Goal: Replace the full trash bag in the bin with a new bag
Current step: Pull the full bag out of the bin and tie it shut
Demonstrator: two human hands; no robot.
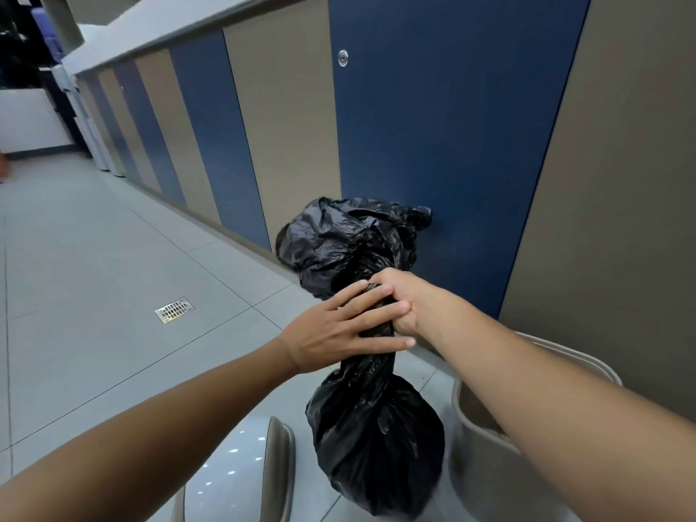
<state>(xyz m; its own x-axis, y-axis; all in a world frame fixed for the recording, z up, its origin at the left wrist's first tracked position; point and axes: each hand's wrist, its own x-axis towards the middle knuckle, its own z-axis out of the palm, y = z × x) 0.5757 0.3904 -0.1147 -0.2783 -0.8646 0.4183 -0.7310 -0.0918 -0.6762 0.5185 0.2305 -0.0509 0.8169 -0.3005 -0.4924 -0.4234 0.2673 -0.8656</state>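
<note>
While right hand [405, 303] clamps twisted neck of full black plastic trash bag [373, 438], likely keeping it sealed, left hand [339, 331] lies across same neck, fingers straight, probably steadying. Both forearms reach forward. Bag hangs clear beside beige plastic bin [486, 442], lower right; bin's lid [278, 465] sits left.

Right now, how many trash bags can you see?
1: a black trash bag, twisted at the neck, held up beside the bin by both hands. No new bag shows.

Even, soft indoor light, faint shadows, wide-angle bending at edges, slight blur at the bottom.
</note>
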